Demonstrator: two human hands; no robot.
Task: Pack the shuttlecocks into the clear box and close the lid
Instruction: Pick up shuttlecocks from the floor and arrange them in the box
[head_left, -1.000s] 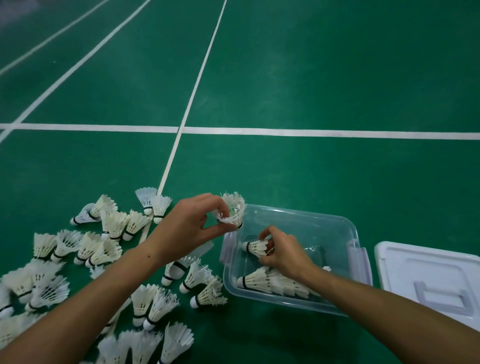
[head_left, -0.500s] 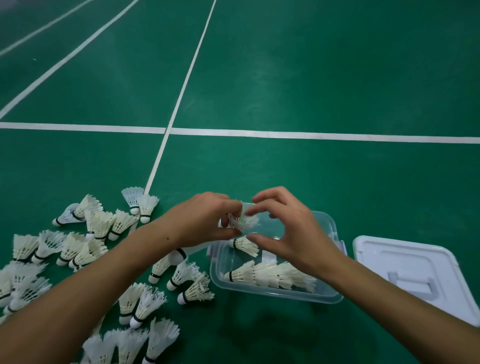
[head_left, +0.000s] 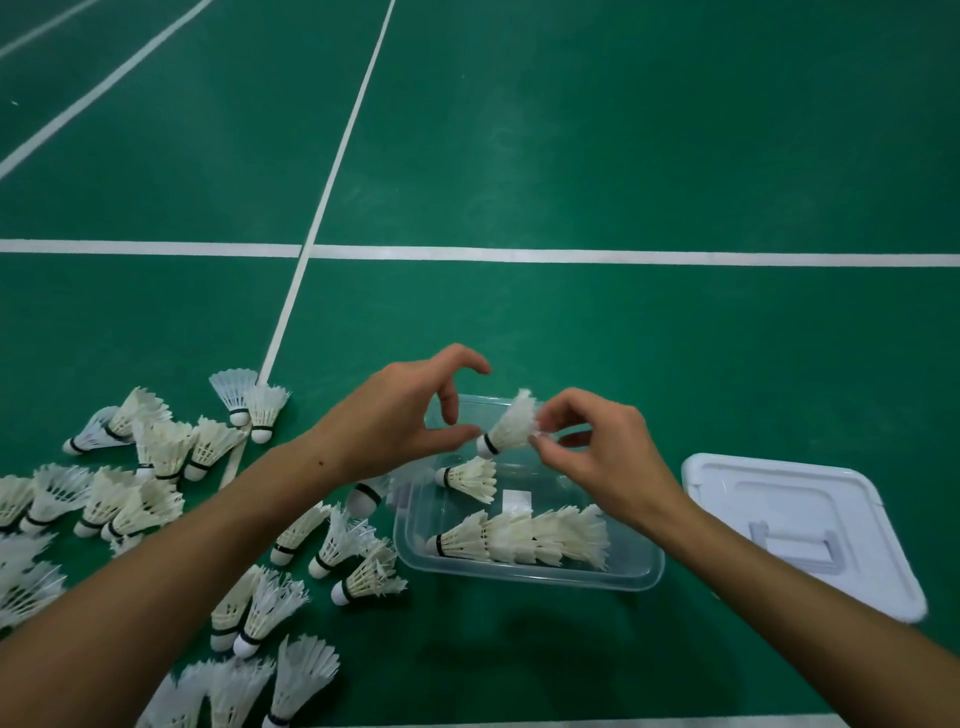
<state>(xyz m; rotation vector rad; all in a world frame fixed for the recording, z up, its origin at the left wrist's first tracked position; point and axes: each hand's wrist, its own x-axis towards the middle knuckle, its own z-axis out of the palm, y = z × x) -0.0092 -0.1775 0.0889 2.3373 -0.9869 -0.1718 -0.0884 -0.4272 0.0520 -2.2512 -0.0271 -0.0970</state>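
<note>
While my right hand (head_left: 602, 457) pinches the feather end of one shuttlecock (head_left: 511, 430) between thumb and fingertips, I see its cork tip pointing toward my left hand (head_left: 400, 421). That hand holds nothing: its fingers are loosely curled, with the thumb tip just beside the cork, and I cannot tell whether they touch. Directly below both hands sits the clear box (head_left: 530, 571), its top uncovered. Under my right hand a nested row of shuttlecocks (head_left: 524, 535) lies along the box's near wall, with a single one (head_left: 467, 475) beneath the held one. Under my left forearm and beyond it to the left, loose shuttlecocks (head_left: 156, 467) lie scattered on the green floor (head_left: 571, 156). Right of my right wrist rests the white lid (head_left: 800, 525).
</note>
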